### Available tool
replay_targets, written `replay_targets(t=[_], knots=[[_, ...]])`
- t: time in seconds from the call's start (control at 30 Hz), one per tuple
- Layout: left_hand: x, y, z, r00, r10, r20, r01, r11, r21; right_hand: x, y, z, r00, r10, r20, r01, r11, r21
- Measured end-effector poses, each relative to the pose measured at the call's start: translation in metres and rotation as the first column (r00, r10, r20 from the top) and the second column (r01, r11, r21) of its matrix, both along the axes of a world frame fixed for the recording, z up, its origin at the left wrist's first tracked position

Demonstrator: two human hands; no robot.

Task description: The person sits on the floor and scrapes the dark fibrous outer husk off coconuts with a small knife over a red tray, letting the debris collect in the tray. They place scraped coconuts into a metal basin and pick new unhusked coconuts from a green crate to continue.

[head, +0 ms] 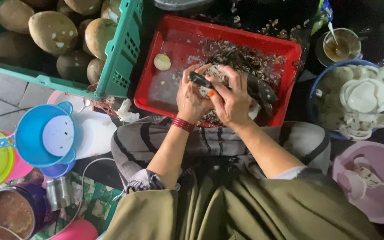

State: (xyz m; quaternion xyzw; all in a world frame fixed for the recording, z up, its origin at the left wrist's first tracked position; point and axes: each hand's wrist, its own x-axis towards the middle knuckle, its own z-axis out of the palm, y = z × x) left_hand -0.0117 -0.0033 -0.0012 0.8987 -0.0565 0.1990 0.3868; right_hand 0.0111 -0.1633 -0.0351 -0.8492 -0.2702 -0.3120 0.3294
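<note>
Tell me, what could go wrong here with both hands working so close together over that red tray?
The left hand grips a dark tool right beside the right hand, which holds a white piece; a slip might nick a finger. Scraps pile near the red tray wall and could spill onto the lap. The tray sits tight against the green crate, so a nudge may shift it.

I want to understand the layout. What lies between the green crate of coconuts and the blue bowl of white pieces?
In the head view, the red tray lies between the green crate and the blue bowl. Both hands, left hand and right hand, work over it.
</note>
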Motion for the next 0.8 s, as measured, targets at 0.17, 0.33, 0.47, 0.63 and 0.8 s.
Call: replay_targets(t=[0.17,0.33,0.47,0.63,0.8], knots=[[0.0,0.001,-0.003,0.992,0.006,-0.123,-0.014,0.998,-0.065,-0.002,0.01,0.006,0.877,0.077,-0.475,0.14,0.904,0.405],[-0.001,-0.002,0.002,0.998,0.023,-0.056,-0.022,1.0,0.002,-0.005,0.009,0.002,0.992,-0.026,-0.12,0.038,0.995,0.094],[0.001,-0.001,0.005,0.989,0.015,-0.146,-0.017,1.0,-0.01,-0.002,0.007,0.005,0.751,-0.019,-0.661,0.335,0.872,0.357],[-0.001,-0.003,0.006,1.0,0.007,-0.016,-0.007,1.0,-0.018,-0.007,0.006,0.001,0.991,-0.036,-0.13,0.042,0.998,0.046],[0.001,-0.003,0.011,0.987,0.001,-0.163,0.003,1.0,0.021,0.001,0.002,-0.01,0.866,-0.172,-0.47,0.234,0.969,0.078]])
